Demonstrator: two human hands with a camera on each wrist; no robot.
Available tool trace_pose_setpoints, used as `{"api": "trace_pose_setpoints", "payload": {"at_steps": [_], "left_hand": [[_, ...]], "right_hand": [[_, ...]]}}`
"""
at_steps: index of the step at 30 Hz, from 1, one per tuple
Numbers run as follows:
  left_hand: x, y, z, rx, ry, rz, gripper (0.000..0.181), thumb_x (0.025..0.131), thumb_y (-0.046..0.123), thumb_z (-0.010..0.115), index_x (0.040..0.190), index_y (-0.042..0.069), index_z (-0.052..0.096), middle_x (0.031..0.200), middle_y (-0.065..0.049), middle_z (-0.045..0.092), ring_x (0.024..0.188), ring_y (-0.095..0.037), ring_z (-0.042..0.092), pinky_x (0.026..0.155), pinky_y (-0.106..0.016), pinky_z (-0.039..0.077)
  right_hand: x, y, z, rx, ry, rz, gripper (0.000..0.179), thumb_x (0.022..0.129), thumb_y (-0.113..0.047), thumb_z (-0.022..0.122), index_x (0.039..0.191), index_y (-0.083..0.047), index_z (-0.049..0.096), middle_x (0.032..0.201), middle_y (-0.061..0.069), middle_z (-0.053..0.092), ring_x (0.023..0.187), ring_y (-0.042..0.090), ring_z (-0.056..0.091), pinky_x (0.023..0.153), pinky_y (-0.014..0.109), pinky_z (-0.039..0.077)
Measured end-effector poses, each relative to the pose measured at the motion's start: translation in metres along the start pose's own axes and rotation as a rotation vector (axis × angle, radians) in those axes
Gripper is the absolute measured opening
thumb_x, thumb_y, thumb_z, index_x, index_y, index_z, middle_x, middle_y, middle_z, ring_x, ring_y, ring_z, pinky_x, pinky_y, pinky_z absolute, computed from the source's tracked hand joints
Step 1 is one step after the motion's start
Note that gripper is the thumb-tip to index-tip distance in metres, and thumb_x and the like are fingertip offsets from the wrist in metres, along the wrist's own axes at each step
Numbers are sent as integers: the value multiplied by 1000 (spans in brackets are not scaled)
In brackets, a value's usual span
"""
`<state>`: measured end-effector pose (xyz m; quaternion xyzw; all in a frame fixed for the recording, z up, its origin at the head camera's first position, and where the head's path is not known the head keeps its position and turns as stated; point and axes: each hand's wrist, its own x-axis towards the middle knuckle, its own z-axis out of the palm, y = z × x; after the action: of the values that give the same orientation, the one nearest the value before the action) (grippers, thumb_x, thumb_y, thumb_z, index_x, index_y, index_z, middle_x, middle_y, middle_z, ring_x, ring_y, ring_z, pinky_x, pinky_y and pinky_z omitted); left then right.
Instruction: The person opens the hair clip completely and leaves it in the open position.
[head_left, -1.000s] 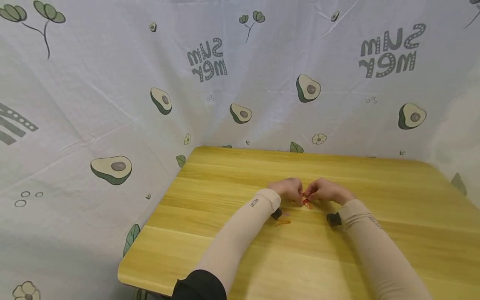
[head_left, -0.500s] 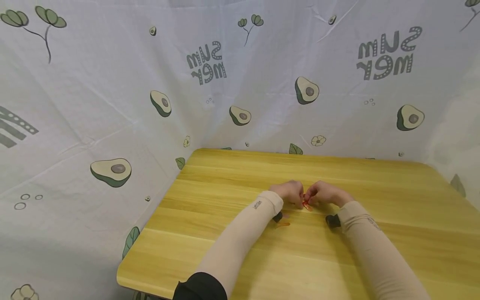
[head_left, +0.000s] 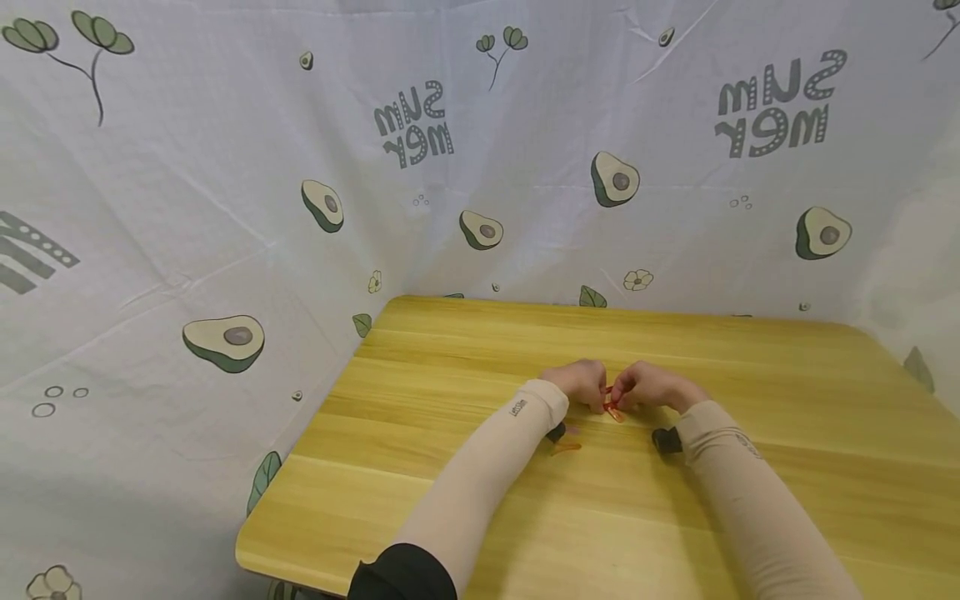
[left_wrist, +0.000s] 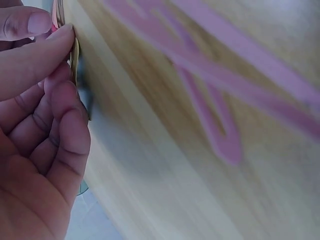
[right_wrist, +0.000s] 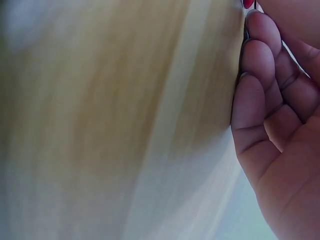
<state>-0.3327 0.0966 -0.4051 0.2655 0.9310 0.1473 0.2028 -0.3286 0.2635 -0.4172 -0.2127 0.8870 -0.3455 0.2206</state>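
In the head view, both hands meet low over the middle of the table. My left hand [head_left: 583,383] pinches one side of a small red hair clip [head_left: 609,390] between curled fingers. From the other side my right hand [head_left: 647,386] holds it with thumb and fingertips, which hide most of the clip. An orange-red clip [head_left: 615,413] lies just below the fingertips. Under the left wrist lies a pink snap hair clip [left_wrist: 227,145], slim with a slotted tongue, large and blurred in the left wrist view. Near it is an orange clip [head_left: 567,447].
The light wooden table [head_left: 465,350] has a rounded left front corner. A pale curtain [head_left: 540,125] printed with avocados hangs behind and at the left. Black wrist-camera mounts [head_left: 666,441] sit under the sleeve cuffs, close over the tabletop.
The hands stay in nearly the same place, fingertips shifting slightly around the red hair clip. The pink and orange clips have not moved on the table.
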Motion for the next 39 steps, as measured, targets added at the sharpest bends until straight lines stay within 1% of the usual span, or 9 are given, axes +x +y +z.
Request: {"api": "trace_pose_setpoints", "payload": {"at_steps": [6,9,13,17,24,27,32,39], "left_hand": [[-2,2,1,15,11,-1,23,71,11,70,56,13,53,49,4,40,42,-8,33,40,-22,26],[-3,2,1,14,4,-6,21,72,11,69,57,13,54,49,4,41,42,-8,34,40,-22,26],[-3,3,-1,15,-8,-7,22,73,12,68,57,13,53,50,4,40,43,-8,34,41,-22,26],[-3,2,-2,10,-16,-5,24,74,13,68,57,13,51,50,4,38,43,-9,33,41,-22,25],[-2,2,1,12,-1,-16,22,73,13,69,59,14,53,51,4,40,43,-9,34,41,-23,26],[-2,1,2,13,1,-6,21,73,13,69,60,13,54,52,4,41,44,-9,35,41,-23,27],[-2,0,2,3,4,23,19,74,12,69,61,13,55,52,4,43,44,-8,36,42,-22,29],[-2,-3,0,0,-3,59,16,75,13,69,62,14,59,53,6,46,45,-6,37,42,-20,29]], "right_hand": [[-1,0,1,7,-19,-8,10,75,1,62,83,6,59,77,8,60,64,12,46,57,23,38],[-2,0,0,19,-26,-23,11,75,2,62,83,7,58,77,9,59,66,13,47,59,23,39],[-3,0,0,27,-31,-50,11,75,3,61,83,9,58,76,9,59,65,12,47,59,23,39],[-2,0,0,31,-36,-60,12,75,2,61,84,9,57,77,8,59,65,11,47,59,22,40],[-3,1,0,28,-37,-40,11,77,-2,62,85,6,60,77,5,60,67,12,47,61,24,40],[-3,2,1,23,-34,-21,9,78,-3,62,83,3,61,75,2,59,66,12,47,61,24,39],[-3,2,2,2,-30,-32,8,78,-4,63,81,3,60,72,1,58,64,11,47,60,24,39],[-6,-1,1,-3,-24,-51,10,78,-5,62,82,5,60,71,2,56,62,10,45,56,22,37]]}}
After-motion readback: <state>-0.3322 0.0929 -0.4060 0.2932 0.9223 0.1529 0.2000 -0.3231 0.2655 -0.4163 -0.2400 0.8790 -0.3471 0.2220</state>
